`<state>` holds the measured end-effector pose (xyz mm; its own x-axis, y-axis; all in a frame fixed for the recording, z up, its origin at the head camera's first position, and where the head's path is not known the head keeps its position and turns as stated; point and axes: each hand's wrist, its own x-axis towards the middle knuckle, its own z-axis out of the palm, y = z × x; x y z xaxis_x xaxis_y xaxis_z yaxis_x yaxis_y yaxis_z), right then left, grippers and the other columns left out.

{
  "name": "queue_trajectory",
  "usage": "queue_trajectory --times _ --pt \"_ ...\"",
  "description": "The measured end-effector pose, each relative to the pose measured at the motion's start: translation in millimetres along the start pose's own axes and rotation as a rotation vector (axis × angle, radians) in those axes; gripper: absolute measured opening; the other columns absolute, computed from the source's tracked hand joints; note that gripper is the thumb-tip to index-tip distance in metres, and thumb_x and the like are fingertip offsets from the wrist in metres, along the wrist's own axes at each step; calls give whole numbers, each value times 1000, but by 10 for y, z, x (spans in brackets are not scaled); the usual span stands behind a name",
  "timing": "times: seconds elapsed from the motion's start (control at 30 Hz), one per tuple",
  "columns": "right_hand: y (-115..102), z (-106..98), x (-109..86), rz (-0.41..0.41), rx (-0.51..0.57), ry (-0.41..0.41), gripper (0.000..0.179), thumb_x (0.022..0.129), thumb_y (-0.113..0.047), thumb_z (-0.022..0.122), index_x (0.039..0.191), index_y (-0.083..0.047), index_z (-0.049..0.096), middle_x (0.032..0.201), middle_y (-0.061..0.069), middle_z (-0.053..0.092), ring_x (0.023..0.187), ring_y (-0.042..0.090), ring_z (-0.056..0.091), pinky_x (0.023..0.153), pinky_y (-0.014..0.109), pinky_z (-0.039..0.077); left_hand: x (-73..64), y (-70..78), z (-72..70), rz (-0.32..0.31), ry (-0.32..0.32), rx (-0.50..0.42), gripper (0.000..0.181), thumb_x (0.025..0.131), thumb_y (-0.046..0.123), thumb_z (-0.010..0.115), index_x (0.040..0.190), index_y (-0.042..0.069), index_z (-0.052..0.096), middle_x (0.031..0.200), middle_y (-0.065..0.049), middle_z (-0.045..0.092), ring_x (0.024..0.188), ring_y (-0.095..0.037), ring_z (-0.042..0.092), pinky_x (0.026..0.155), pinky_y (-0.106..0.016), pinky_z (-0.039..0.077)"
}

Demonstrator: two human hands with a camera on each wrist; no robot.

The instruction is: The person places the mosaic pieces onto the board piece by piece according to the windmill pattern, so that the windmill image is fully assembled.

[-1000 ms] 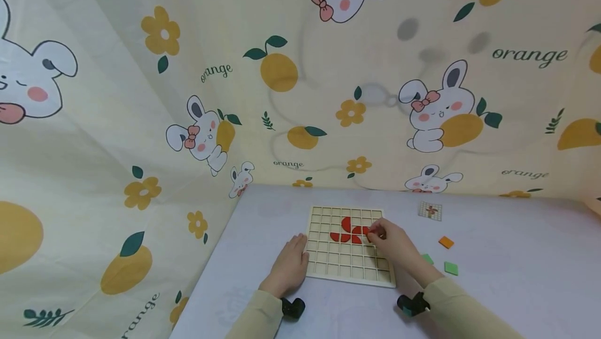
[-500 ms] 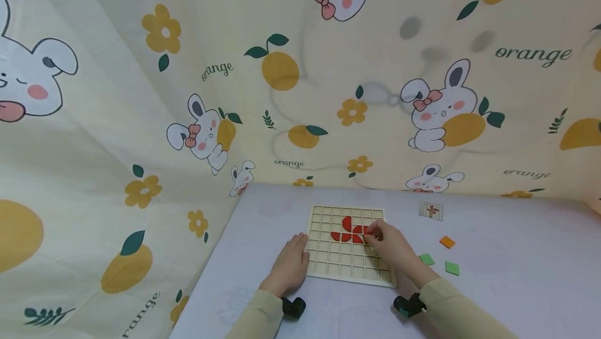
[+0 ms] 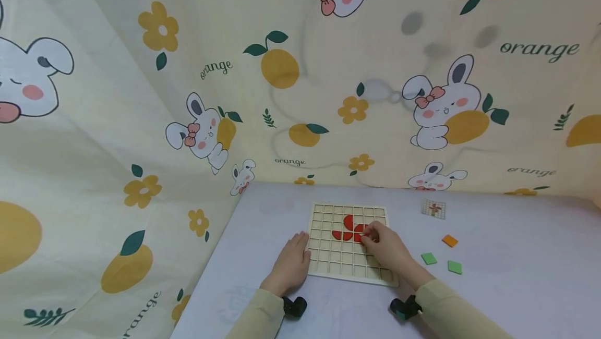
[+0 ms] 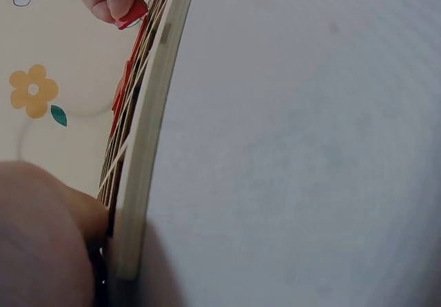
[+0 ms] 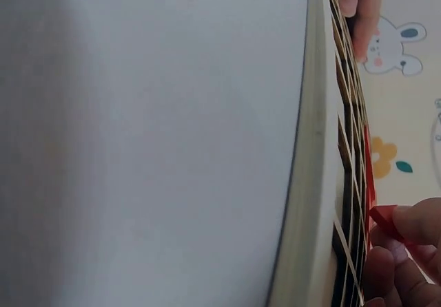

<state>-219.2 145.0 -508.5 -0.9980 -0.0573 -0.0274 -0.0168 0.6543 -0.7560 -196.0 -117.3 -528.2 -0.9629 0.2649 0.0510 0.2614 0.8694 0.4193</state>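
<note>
A pale wooden grid board (image 3: 331, 263) lies flat on the table, with several red rounded tiles (image 3: 342, 235) set in its cells like pinwheel blades. My right hand (image 3: 387, 247) is over the right half of the board. Between its thumb and fingertips it pinches a red tile (image 5: 386, 219), also visible as a small red tile (image 4: 132, 14) in the left wrist view. In the head view the fingers mostly cover that tile. My left hand (image 3: 289, 263) rests against the board's left edge, fingers extended.
Right of the board lie an orange tile (image 3: 449, 240) and two green tiles (image 3: 429, 258). Farther back is a small card (image 3: 434, 208) printed with a red pinwheel on a grid. A patterned cloth (image 3: 305, 94) hangs behind the table (image 3: 526, 255).
My right hand has shifted slightly left over the board, toward the red tiles, still pinching its tile. The left hand stays at the board's edge. The head view has tilted a little.
</note>
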Motion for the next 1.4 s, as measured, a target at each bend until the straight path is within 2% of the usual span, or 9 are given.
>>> queue_trajectory --times 0.17,0.43,0.6,0.9,1.23,1.4 --pt "-14 27 -8 -12 -10 -6 12 93 -17 66 97 -13 56 83 0 58 75 18 52 62 30 45 -1 2 -5 1 -4 -6 49 103 20 42 147 -2 36 153 -16 33 142 -30 27 116 -44 22" --pt "-45 -4 -41 15 -36 4 14 93 -20 67 99 -12 57 84 0 58 77 18 52 65 29 46 1 2 -5 -10 -11 -15 49 103 20 42 147 -1 36 153 -16 33 142 -31 26 116 -44 22" --pt "-14 -30 -25 39 -32 5 15 93 -21 67 100 -12 58 84 1 58 76 18 51 63 29 46 -4 -4 4 -8 -12 -8 49 103 20 42 147 -1 36 153 -16 33 142 -31 27 116 -44 22" --pt "71 -73 21 18 -67 35 13 93 -19 66 100 -11 58 83 1 58 75 18 51 62 30 45 -1 6 0 -10 -12 -6 49 104 21 41 147 -1 35 153 -16 33 142 -30 26 117 -44 21" --pt "33 -63 1 11 -63 10 10 94 -18 64 100 -11 59 85 0 60 76 17 54 64 30 48 -1 12 -6 -1 -7 -12 49 103 20 42 146 -2 36 153 -17 33 142 -31 27 116 -44 22" --pt "-1 -23 -20 10 -40 -24 11 93 -19 65 99 -12 59 83 0 59 75 17 52 62 30 46 1 4 2 -7 -8 -8 49 103 20 42 147 -1 36 153 -16 33 142 -30 27 116 -44 22"
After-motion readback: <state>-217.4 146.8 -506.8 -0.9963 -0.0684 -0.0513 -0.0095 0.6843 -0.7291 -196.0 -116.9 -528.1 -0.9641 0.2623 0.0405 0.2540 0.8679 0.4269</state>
